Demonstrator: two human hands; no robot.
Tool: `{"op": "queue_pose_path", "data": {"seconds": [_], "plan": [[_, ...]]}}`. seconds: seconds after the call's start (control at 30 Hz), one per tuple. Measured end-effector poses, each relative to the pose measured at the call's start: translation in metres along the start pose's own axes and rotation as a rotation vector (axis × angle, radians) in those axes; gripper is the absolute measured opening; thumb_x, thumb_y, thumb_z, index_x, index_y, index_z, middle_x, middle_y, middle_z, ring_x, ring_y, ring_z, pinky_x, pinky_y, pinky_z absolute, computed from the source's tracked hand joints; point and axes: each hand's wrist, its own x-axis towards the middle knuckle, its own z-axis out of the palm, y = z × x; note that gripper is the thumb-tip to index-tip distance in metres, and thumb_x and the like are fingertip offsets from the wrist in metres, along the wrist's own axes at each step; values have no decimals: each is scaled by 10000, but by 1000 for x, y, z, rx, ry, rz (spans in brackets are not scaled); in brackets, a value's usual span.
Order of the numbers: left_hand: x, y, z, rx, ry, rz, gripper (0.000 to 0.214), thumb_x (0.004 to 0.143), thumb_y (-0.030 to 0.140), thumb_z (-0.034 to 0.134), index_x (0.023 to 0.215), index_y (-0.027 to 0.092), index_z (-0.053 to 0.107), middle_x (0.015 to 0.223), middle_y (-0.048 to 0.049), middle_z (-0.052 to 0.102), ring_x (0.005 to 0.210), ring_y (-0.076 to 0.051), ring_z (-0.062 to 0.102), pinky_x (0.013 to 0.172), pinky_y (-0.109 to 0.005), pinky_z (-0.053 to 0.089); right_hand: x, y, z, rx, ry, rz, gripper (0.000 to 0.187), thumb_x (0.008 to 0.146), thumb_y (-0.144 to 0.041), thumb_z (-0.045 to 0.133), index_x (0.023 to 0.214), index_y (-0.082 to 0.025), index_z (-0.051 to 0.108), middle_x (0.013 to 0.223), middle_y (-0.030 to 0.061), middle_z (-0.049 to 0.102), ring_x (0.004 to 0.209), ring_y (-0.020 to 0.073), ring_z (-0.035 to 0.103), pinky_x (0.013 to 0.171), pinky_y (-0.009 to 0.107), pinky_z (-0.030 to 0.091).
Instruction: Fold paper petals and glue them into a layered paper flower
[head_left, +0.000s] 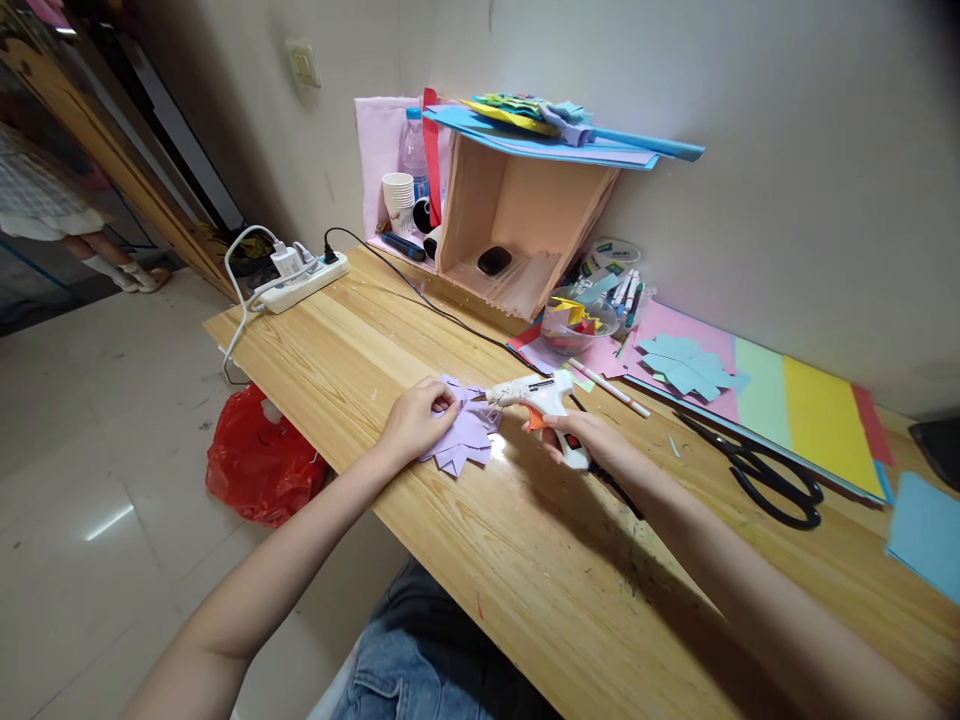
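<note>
A pale purple paper flower [466, 437] with layered, pointed petals lies on the wooden table near its front edge. My left hand [421, 415] is closed at the flower's upper left, thumb and fingers pinching its paper. In my right hand [574, 435] is a white hot glue gun [544, 392] with an orange trigger, the fingers wrapped round its handle. The gun's nozzle points left, right by the flower and my left fingertips; whether it touches the paper I cannot tell. A black cord trails from the handle beneath my right wrist.
Black scissors [757, 470] lie to the right, before coloured paper sheets [765, 390] bearing a light blue paper flower [686, 365]. Behind stand a clear bowl [562, 330] of paper scraps and a cardboard box [525, 210]. A power strip [304, 283] sits far left; a red bag [259, 460] is below.
</note>
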Motion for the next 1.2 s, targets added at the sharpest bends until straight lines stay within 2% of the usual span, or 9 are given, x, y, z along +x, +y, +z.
{"op": "queue_pose_path", "data": {"seconds": [0.13,0.27,0.53,0.7,0.87,1.03,1.2], "plan": [[-1,1,0,42,-12,8,113,768,281,505,756,195,577,800,-11,574,726,-141,541,662,-262,435,-1,15,-6,111,21,-14,371,765,-455,427,785,-125,596,480,-13,469,394,85,372,382,234,241],[-2,3,1,55,-26,22,96,754,279,533,789,211,590,814,-3,574,755,-148,540,663,-263,429,-8,26,-6,286,-18,-38,364,792,-457,416,908,-141,556,510,-33,445,358,67,327,353,219,219],[-4,8,-6,117,-96,114,177,817,282,473,856,228,638,870,-23,586,801,-155,552,708,-278,433,-13,41,1,470,-74,-68,343,805,-436,416,936,-141,533,493,-44,417,332,50,267,328,205,166],[-16,14,-9,285,-164,253,286,880,270,352,1029,220,591,986,-64,580,927,-180,537,779,-304,442,-10,50,3,482,-65,-95,369,794,-445,426,948,-129,536,478,-45,406,326,54,264,321,204,169],[-22,13,-7,438,-221,347,328,896,238,295,1154,205,494,1054,-82,561,1005,-190,506,830,-325,439,-12,47,2,491,-67,-93,367,800,-444,424,960,-133,534,496,-40,417,343,57,284,329,198,198],[-19,14,-8,540,-292,373,300,900,238,294,1131,179,476,998,-83,566,953,-197,516,781,-315,448,-14,46,1,504,-75,-114,362,816,-433,411,962,-130,544,521,-30,435,374,57,312,346,189,225],[-22,12,-7,546,-267,382,300,891,220,300,1141,184,463,1045,-97,552,981,-207,497,753,-314,461,-13,47,1,498,-74,-121,375,806,-455,408,961,-140,541,515,-36,428,370,61,301,350,195,219]]}}
